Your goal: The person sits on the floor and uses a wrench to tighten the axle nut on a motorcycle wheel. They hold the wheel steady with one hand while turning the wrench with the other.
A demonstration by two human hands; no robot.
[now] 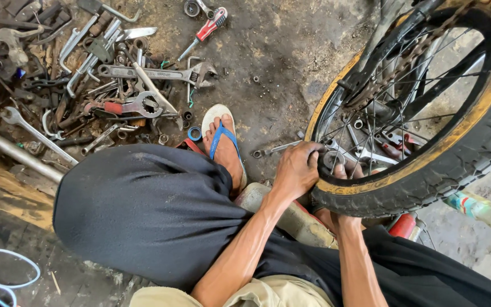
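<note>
Seated on the ground, a person steadies a bicycle wheel [427, 113]: left hand [296, 170] clenched over its rim, right hand [342, 170] behind the tyre, fingers hidden. Wrenches [137, 74] lie scattered near the sandalled foot [223, 148].

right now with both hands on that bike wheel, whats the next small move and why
Probably keep the left hand braced on the yellowed rim while the right hand works at the hub through the spokes. Its fingers sit close to the hub, and the wheel seems propped only against the knees, so it could roll. Whether a tool is in either hand cannot be told.
</note>
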